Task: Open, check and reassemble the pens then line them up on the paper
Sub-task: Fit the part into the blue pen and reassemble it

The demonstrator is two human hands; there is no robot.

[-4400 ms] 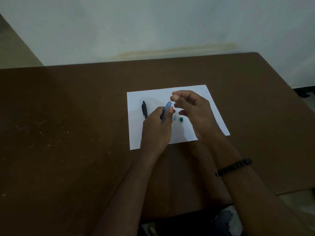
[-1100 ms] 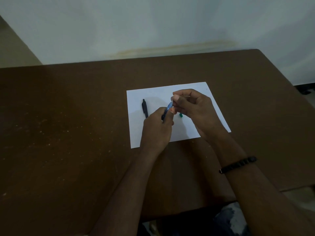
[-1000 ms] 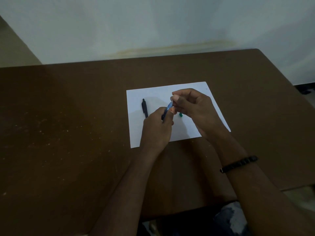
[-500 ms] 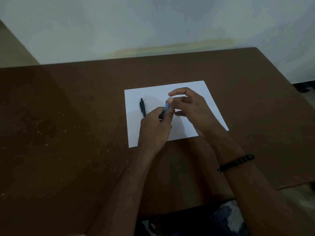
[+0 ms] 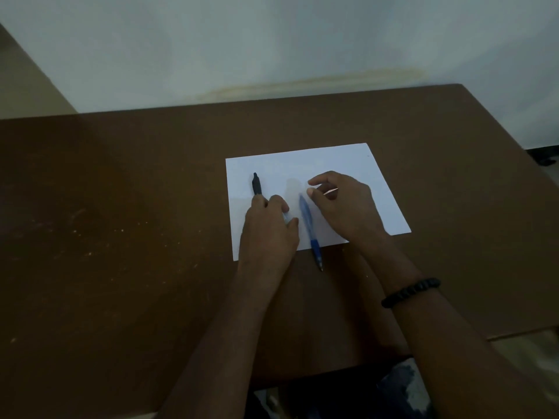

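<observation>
A white paper [image 5: 348, 164] lies on the brown table [image 5: 121, 207]. A black pen [image 5: 256, 184] lies on its left part, pointing away from me, its near half hidden under my left hand [image 5: 269, 228]. That hand rests on the paper with curled fingers and grips nothing that I can see. A blue pen [image 5: 308, 225] lies free between my hands, its tip past the paper's near edge on the table. My right hand [image 5: 341, 204] hovers low over the paper, its fingertips at the blue pen's far end. The small loose pen parts are hidden.
A pale wall [image 5: 272, 40] runs behind the table's far edge. The table's right edge [image 5: 496, 122] and near edge [image 5: 514, 335] are in view. A black bead bracelet [image 5: 411, 291] sits on my right wrist.
The blue pen, held upright between both hands before, now lies on the paper. My left hand let it go and dropped to the paper; my right hand opened beside it.
</observation>
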